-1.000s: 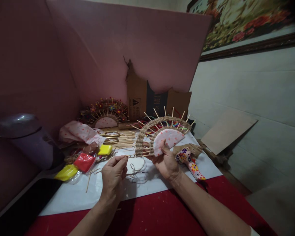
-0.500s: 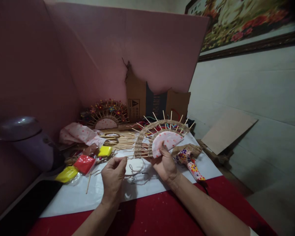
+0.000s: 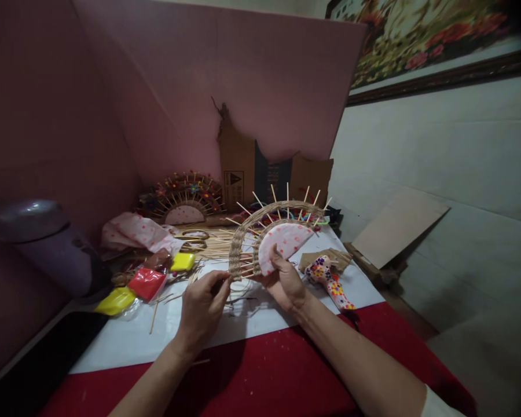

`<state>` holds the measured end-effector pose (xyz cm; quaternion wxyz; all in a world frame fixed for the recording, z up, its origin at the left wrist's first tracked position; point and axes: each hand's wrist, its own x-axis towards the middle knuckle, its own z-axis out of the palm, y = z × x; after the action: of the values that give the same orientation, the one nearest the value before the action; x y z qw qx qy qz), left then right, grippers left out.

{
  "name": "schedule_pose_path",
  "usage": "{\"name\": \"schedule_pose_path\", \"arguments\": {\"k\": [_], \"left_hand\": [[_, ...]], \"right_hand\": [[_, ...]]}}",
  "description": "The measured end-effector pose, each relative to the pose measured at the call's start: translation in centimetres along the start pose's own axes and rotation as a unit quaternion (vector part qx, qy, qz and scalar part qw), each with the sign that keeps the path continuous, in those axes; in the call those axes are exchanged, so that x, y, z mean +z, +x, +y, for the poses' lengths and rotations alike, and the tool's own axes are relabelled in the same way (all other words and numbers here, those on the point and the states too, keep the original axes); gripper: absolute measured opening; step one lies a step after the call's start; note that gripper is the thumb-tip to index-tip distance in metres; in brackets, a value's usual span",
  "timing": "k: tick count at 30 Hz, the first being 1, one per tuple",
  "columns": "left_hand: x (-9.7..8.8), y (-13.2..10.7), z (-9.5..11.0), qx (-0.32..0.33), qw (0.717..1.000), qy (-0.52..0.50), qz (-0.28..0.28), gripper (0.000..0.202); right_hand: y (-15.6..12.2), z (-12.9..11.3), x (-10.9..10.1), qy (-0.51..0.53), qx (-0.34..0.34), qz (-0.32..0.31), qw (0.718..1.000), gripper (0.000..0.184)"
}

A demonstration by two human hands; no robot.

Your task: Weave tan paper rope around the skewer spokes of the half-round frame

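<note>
My right hand [image 3: 285, 284] grips a half-round woven fan [image 3: 242, 237], its thumb over the pink-dotted cloth centre [image 3: 282, 243] and its other fingers behind. Thin wooden sticks radiate from the centre, with bands of brown twine woven across them. At the lower left end of the outer band, my left hand [image 3: 206, 304] is closed in a pinch on the twine, touching the fan's edge. Loose twine [image 3: 243, 289] hangs in loops beneath, partly hidden by the fan and hands.
Scissors [image 3: 193, 234] lie on bundled sticks [image 3: 217, 246]. Nearby are red [image 3: 147, 282] and yellow clay packets [image 3: 116, 301], and dotted cloth [image 3: 134, 231]. A finished-looking fan [image 3: 184, 215] stands behind. Flower-patterned cloth [image 3: 336, 289] lies right; a purple bottle-like object [image 3: 54, 255] stands left.
My left hand has moved from slightly apart to the fan's lower left edge. The fan has shifted a little left and tilted, still in my right hand.
</note>
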<state>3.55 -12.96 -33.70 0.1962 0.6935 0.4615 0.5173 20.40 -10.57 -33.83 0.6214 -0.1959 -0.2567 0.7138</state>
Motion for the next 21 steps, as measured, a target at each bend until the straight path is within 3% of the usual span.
{"name": "schedule_pose_path", "arguments": {"k": [12, 21], "left_hand": [[-0.6, 0.2, 1.2, -0.012, 0.998, -0.062, 0.031, 0.009], [-1.4, 0.7, 0.7, 0.015, 0.998, 0.02, 0.05, 0.005]], "right_hand": [[0.0, -0.7, 0.0, -0.009, 0.031, -0.014, 0.999, 0.022], [0.0, -0.8, -0.2, -0.017, 0.041, -0.045, 0.998, 0.026]]}}
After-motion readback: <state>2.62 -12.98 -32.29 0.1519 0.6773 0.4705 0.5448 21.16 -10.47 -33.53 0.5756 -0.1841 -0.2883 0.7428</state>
